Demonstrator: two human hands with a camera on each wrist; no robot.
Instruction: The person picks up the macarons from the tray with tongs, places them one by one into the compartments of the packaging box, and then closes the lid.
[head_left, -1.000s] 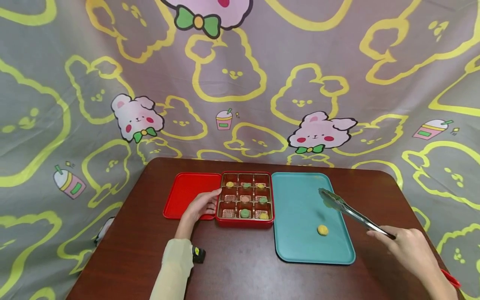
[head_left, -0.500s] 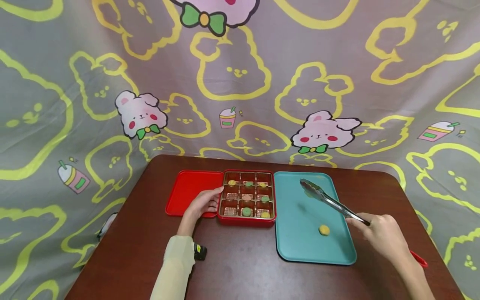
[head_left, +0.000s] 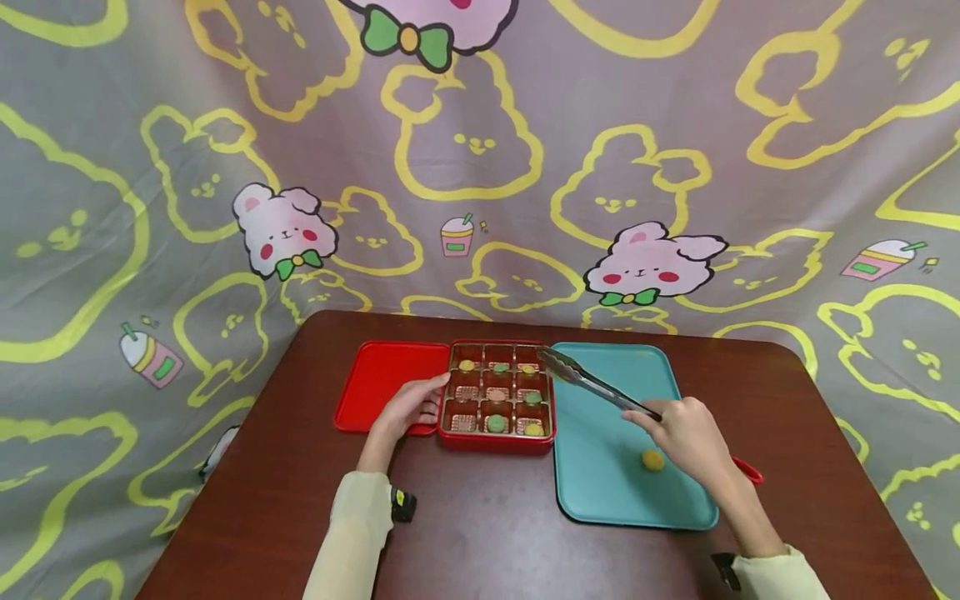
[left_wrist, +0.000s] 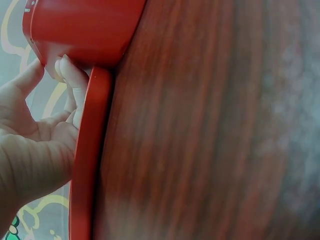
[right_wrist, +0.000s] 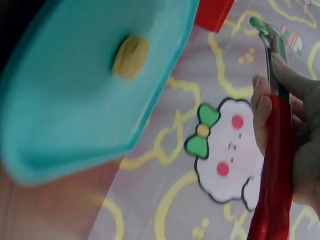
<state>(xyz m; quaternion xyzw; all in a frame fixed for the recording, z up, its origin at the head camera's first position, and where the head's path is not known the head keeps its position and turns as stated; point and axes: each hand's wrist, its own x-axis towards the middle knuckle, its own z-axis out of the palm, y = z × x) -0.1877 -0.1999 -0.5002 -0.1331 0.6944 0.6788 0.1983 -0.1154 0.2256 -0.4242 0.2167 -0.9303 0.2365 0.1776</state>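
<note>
In my right hand I hold a pair of tongs with red handles. Their tips hover by the right rim of a red box, near its back corner. The right wrist view shows a small green cookie-like piece pinched at the far end of the tongs. My left hand touches the left wall of the box with its fingers. Inside the box are divided compartments, several of them holding round yellow, green or pink pieces. One yellow cookie-like piece lies on the teal tray.
A red lid lies flat left of the box, partly under my left hand. Box and teal tray stand side by side on the brown table. A patterned cloth hangs behind the table.
My right hand has swung left over the teal tray, bringing the tongs from its far right side to the box's right rim. The left hand stays at the box.
</note>
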